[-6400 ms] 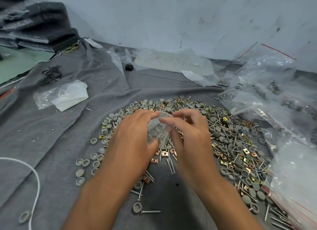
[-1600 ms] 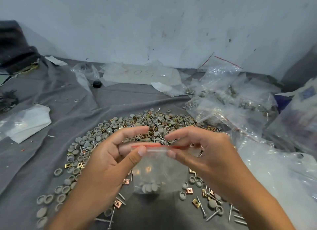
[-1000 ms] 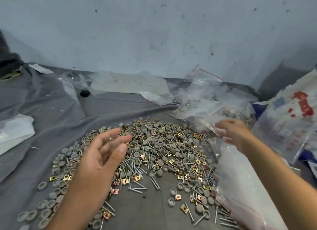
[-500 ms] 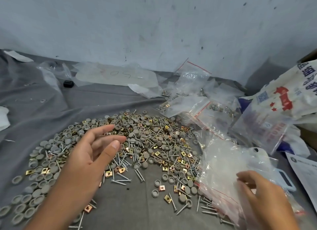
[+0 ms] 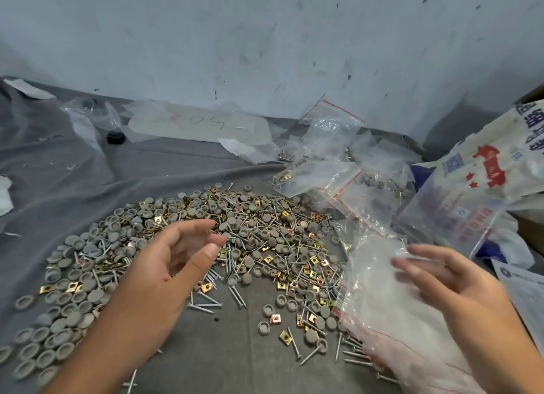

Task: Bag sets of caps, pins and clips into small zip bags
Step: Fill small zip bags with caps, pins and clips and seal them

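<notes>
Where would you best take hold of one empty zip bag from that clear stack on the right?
Probably at a loose top corner of the stack of empty zip bags, coming from above: the bags lie flat and slippery, so a pinch peels one off. The right hand hovers open there.

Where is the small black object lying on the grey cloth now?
The small black object lies far left on the grey cloth, near the wall, beside a crumpled clear bag and left of the plastic-covered sheet.
</notes>
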`<state>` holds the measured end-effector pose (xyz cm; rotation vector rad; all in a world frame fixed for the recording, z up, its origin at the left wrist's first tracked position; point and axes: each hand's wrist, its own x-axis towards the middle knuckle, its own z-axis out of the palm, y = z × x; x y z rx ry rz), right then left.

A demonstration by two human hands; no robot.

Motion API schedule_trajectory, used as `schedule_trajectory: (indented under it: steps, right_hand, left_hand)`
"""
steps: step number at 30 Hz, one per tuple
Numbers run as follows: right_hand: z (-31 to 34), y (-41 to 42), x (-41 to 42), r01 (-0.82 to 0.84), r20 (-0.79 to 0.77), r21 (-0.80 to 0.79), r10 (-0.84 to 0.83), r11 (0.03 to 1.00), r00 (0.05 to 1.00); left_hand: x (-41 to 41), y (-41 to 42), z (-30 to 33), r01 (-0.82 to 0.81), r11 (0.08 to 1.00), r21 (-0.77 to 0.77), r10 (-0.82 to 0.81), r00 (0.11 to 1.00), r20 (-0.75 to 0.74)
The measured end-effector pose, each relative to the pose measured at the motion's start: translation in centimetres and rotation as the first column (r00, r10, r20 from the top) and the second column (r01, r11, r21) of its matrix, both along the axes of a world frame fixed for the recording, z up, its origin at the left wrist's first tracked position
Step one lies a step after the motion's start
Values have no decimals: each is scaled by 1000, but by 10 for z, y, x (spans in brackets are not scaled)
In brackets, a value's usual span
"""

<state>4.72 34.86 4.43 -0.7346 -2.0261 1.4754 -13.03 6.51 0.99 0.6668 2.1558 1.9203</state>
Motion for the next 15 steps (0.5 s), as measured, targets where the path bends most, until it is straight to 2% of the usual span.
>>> schedule_trajectory:
  steps: [1, 3, 5, 7, 9, 11, 13, 15]
  right_hand:
    - [8, -13, -12, -140, -52, -148, 134, 979, 990]
    - [19, -40, -43, -374, -150, -375, 342, 848, 928]
    - [19, -59, -76, -477, -224, -519, 426, 709, 877]
    - [14, -75, -103, -511, -260, -615, 457, 600, 850]
    - [5, -85, -120, -530, -312, -682, 455, 504, 834]
    - [-9, -90, -125, -561, -336, -697, 488, 447, 806]
    - [-25, -91, -123, -571, -284, -689, 559, 447, 779]
    - [-38, -92, -120, -563, -232, -693, 600, 450, 765]
  left_hand:
    - [1, 1, -1, 29, 1000, 8, -29, 999, 13]
    - [3, 5, -1, 132, 991, 28, -134, 990, 53]
    - [4, 8, -1, 234, 968, 86, -244, 961, 132]
    - [3, 9, -1, 240, 953, 186, -281, 930, 236]
    - [-3, 5, 0, 124, 964, 237, -190, 941, 281]
    - [-10, 0, 0, -91, 969, 230, 17, 952, 305]
    - [-18, -7, -1, -269, 926, 266, 165, 920, 355]
    - [-25, -14, -2, -370, 881, 296, 250, 894, 371]
